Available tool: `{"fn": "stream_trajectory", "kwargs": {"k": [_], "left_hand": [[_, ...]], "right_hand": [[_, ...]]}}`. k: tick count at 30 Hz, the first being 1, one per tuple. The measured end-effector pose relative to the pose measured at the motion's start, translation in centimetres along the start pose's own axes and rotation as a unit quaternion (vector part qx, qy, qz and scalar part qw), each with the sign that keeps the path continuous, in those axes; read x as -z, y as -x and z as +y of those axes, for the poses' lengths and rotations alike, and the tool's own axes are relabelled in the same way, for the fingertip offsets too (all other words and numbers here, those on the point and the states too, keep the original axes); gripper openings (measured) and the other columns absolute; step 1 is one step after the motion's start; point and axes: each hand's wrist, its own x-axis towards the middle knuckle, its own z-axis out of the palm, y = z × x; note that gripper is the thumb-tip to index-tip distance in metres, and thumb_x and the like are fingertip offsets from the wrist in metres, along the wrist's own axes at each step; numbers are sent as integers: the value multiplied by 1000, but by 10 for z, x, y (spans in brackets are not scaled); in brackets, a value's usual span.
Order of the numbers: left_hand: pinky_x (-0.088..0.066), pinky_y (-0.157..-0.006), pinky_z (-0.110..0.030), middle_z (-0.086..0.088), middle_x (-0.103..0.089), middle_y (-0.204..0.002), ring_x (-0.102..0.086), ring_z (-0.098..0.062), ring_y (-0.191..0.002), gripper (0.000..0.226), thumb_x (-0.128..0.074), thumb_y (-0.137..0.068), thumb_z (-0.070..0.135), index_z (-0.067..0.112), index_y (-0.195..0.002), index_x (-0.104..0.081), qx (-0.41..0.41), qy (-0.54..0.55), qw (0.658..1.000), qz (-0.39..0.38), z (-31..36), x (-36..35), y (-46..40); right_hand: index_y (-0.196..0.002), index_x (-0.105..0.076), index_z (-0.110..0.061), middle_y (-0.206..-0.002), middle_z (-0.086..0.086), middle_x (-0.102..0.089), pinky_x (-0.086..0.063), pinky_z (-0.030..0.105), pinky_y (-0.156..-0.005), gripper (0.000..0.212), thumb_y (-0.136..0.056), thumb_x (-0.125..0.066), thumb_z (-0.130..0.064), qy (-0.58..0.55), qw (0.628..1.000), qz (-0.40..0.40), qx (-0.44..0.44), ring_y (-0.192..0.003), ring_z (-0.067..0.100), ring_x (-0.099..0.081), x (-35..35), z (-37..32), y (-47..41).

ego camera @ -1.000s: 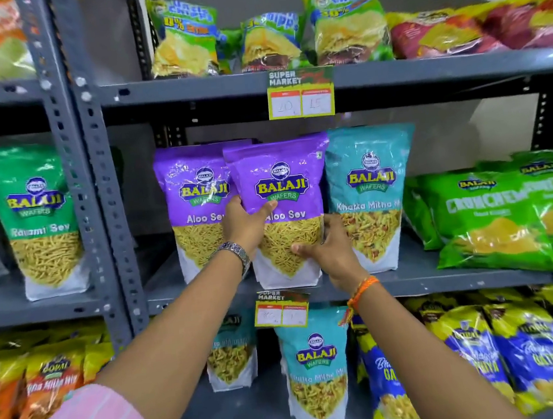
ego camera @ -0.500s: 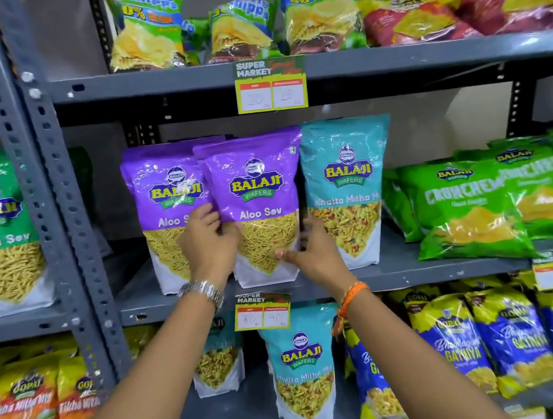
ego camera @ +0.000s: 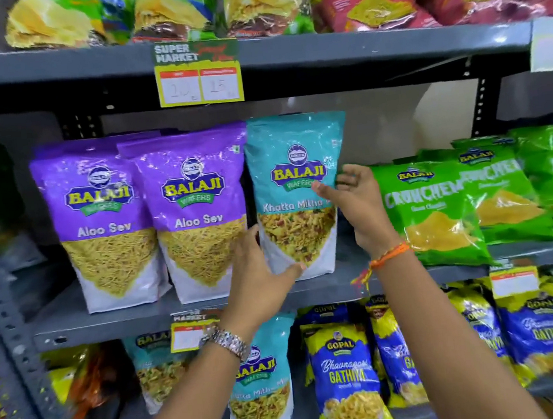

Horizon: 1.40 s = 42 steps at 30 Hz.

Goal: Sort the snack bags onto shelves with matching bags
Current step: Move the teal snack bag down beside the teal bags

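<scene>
A teal Balaji Khatta Mitha bag (ego camera: 293,159) stands upright on the grey middle shelf (ego camera: 110,325), just right of two purple Aloo Sev bags (ego camera: 99,228) (ego camera: 197,217). My left hand (ego camera: 258,279) cups the teal bag's lower left corner, with the thumb across its bottom front. At the bag's right edge, my right hand (ego camera: 360,207) has its thumb in front and its fingers behind. More teal Khatta Mitha bags (ego camera: 263,391) (ego camera: 156,375) stand on the shelf below.
Green Crunchem bags (ego camera: 432,213) lie right of the teal bag. Blue and yellow Gathiya bags (ego camera: 347,372) fill the lower shelf's right side. Chip bags (ego camera: 263,2) sit on the top shelf above a price tag (ego camera: 197,74). A perforated upright post (ego camera: 2,306) stands at the left.
Both hands left the front purple Aloo Sev bag, which now stands on the shelf, and moved right onto the teal Khatta Mitha bag. The view shifted right and closer.
</scene>
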Motion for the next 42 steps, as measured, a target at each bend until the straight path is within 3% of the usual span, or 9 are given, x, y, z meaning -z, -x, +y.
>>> {"fn": "stream_trajectory", "kwargs": {"k": [6, 9, 13, 17, 21, 29, 32, 37, 42], "left_hand": [[-10, -112, -14, 7, -10, -167, -13, -9, -155, 122, -83, -80, 34, 9, -161, 5, 36, -9, 999, -36, 2, -33, -13], [-21, -120, -22, 1, -25, -164, -27, -14, -151, 113, -86, -77, 32, 8, -158, -12, 48, -2, 999, -17, -3, -41, -22], [-38, -115, -31, -11, -50, -141, -48, -25, -136, 88, -89, -71, 24, 10, -142, -39, 45, -8, 999, 29, -11, -49, -35], [-46, -107, -36, -12, -56, -139, -55, -29, -131, 89, -90, -71, 27, 6, -140, -38, 52, -1, 998, 40, -12, -53, -49], [-44, -94, -28, -12, -61, -136, -61, -30, -126, 82, -90, -72, 28, 5, -133, -39, 53, -4, 998, 22, -11, -57, -55], [-52, -94, -32, 0, -68, -127, -66, -21, -116, 103, -99, -44, 48, 18, -130, -50, 15, 26, 999, 16, 2, -59, -40], [-49, -87, -25, 13, -65, -108, -64, -12, -102, 96, -100, -37, 46, 28, -118, -51, -13, 47, 998, 30, 9, -52, -21], [-51, -81, -9, 20, -70, -107, -67, 5, -97, 96, -102, -32, 45, 34, -114, -54, -25, 89, 995, 39, 0, -24, 27], [-55, -76, -10, 26, -75, -95, -70, 11, -90, 94, -102, -23, 44, 41, -107, -59, 17, 109, 993, 50, -33, 13, 85]], "right_hand": [[-132, -43, -9, -108, 5, -45, -46, 14, -73, 74, -75, -87, -20, 32, 998, -25, -41, -97, 13, -54, 5, 12, -34], [-126, -44, -7, -105, 1, -51, -49, 7, -67, 66, -75, -86, -16, 21, 998, -45, -45, -89, 6, -57, 5, 11, -44], [-125, -49, -5, -117, 6, -70, -59, 22, -72, 66, -72, -87, -7, -31, 992, -100, -72, -94, 14, -73, 9, 13, -54], [-121, -61, -4, -123, 16, -73, -60, 41, -92, 49, -77, -83, -7, -49, 984, -161, -63, -108, 29, -73, 12, 25, -54], [-120, -65, -1, -116, 14, -76, -60, 48, -94, 50, -75, -85, -10, -42, 989, -133, -58, -104, 29, -75, 19, 27, -48], [-119, -64, 1, -111, 11, -77, -62, 41, -87, 49, -75, -84, -3, -13, 998, -49, -25, -99, 25, -76, 47, -2, -15], [-121, -63, 2, -113, 12, -77, -63, 37, -85, 50, -75, -82, -1, -16, 998, -52, -12, -100, 24, -76, 56, -18, 8], [-120, -63, 2, -112, 13, -77, -63, 36, -81, 49, -75, -81, 1, -21, 998, -62, -7, -99, 26, -77, 52, -37, 63], [-115, -66, -5, -109, 10, -79, -63, 39, -83, 44, -75, -81, 0, -19, 994, -104, -10, -99, 26, -77, 27, -33, 129]]}}
